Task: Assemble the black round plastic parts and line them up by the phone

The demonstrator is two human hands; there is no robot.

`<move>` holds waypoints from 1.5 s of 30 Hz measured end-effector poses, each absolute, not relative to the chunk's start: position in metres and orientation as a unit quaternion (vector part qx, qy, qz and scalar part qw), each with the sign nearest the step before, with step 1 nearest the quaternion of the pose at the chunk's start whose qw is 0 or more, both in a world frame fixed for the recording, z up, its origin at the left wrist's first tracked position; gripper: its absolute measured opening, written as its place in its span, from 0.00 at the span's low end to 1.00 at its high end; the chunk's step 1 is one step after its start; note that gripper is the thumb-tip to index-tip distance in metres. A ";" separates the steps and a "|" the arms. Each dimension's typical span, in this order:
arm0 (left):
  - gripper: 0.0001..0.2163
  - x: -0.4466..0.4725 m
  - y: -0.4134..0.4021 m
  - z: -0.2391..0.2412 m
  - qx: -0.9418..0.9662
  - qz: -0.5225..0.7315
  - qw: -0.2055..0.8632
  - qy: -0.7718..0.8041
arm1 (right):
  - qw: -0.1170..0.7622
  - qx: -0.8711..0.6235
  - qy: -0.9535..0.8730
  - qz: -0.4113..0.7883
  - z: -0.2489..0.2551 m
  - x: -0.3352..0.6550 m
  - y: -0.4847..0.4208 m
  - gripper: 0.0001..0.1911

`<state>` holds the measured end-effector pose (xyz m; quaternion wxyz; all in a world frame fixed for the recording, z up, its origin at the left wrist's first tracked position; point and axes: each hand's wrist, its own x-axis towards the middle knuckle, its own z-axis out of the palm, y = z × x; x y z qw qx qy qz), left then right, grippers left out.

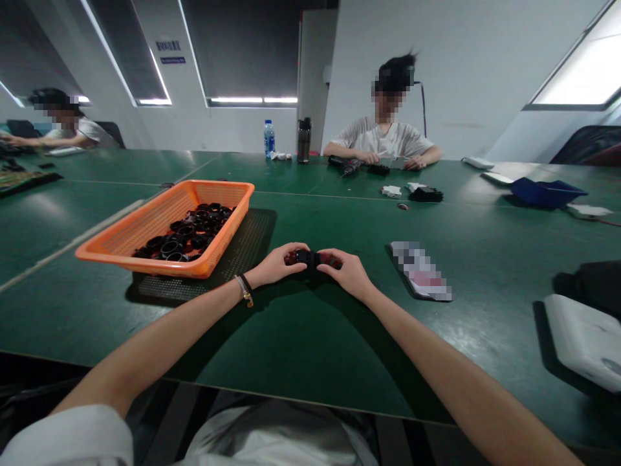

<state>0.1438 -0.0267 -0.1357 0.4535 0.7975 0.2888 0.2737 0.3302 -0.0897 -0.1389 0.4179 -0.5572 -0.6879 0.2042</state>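
Observation:
Between my two hands is a small black part [311, 259], held just above the green table [272, 349]. Its exact kind is partly hidden by my fingers. My left hand [284, 264] closes on its left side, with thumb and fingers pinching it. From the right, my right hand [343, 268] grips the other side with curled fingers. To the left of my hands stands an orange perforated basket [218, 262], holding many black ring-shaped parts [172, 248].
A phone [421, 272] lies right of my hands, with a white device [585, 340] farther right. Across the table sits a person [385, 133] near a dark bottle [304, 140], a blue-capped water bottle [268, 138] and a dark blue tray [548, 193]. Another person [72, 133] is at far left.

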 end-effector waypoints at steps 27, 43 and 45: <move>0.18 0.144 -0.027 -0.134 0.797 0.271 0.459 0.284 | 0.425 -0.547 -0.685 0.225 -0.136 0.329 -0.092 0.13; 0.17 0.144 -0.027 -0.134 0.804 0.274 0.443 0.286 | 0.421 -0.551 -0.683 0.228 -0.139 0.330 -0.090 0.12; 0.18 0.144 -0.027 -0.134 0.805 0.274 0.443 0.285 | 0.418 -0.554 -0.682 0.232 -0.139 0.330 -0.090 0.12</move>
